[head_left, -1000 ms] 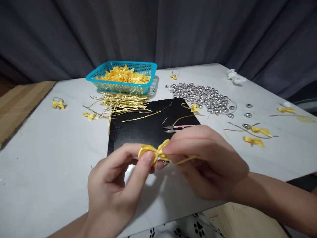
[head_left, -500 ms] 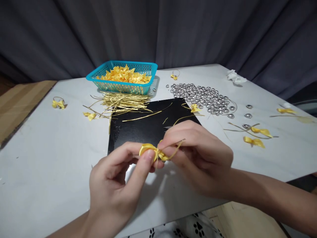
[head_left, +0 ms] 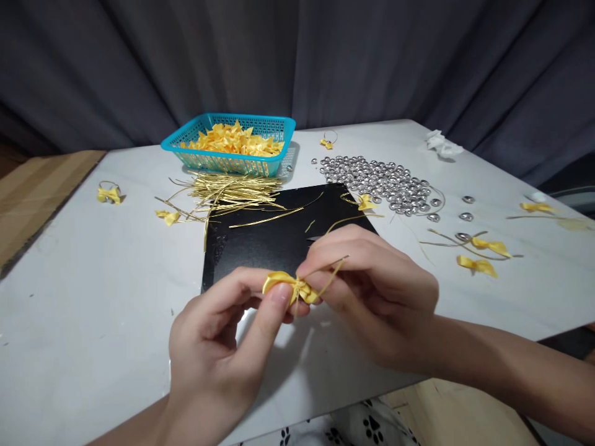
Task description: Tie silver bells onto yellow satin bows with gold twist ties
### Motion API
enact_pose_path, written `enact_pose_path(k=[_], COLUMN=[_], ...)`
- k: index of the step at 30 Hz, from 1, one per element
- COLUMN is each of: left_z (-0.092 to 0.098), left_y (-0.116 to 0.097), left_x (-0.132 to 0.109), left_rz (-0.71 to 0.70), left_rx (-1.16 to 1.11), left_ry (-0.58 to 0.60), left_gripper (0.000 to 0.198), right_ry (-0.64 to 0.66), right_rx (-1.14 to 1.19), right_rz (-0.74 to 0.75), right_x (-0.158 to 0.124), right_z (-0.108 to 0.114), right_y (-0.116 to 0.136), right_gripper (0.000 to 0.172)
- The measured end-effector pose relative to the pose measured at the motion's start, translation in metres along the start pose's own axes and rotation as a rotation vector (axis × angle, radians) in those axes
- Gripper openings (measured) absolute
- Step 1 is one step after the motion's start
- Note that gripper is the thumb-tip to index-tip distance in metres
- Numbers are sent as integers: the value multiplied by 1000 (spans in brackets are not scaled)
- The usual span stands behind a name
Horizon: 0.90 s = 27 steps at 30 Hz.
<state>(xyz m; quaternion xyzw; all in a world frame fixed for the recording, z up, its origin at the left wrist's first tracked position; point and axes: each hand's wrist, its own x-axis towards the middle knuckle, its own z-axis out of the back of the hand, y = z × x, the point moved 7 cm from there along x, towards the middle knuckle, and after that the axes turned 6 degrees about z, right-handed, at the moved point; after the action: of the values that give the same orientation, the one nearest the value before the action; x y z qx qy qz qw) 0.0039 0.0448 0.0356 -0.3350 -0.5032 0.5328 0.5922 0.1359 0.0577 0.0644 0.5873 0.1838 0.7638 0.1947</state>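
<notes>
**Satin bow pinched over black mat**

A glossy yellow bow (head_left: 290, 286) is gripped by the fingers of the left hand (head_left: 218, 353) and right hand (head_left: 376, 297); a thin gold wire (head_left: 332, 272) is pinched by the right. At 12 o'clock lies a black mat (head_left: 260, 244); at 11, a teal mesh basket (head_left: 279, 127); at 1, silver beads (head_left: 385, 179). No writing is legible.

Your single head camera: sits above near bench (head_left: 83, 297) edge, looks forward and down. Your hands fill lower centre, very close. Teal basket (head_left: 229, 144) and dark curtain (head_left: 297, 56) lie far, at top. No second view to share.
</notes>
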Motion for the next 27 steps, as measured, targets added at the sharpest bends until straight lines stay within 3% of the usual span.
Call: enact_pose_path(k=[27], left_z=[-1], left_y=[4], left_x=[-1], left_rz=[2], left_rx=[-14], left_ry=[-4], left_gripper=[15], right_ry=[23], right_rx=[44], right_rz=[25], right_x=[3], right_z=[-2], right_y=[1], right_gripper=[15])
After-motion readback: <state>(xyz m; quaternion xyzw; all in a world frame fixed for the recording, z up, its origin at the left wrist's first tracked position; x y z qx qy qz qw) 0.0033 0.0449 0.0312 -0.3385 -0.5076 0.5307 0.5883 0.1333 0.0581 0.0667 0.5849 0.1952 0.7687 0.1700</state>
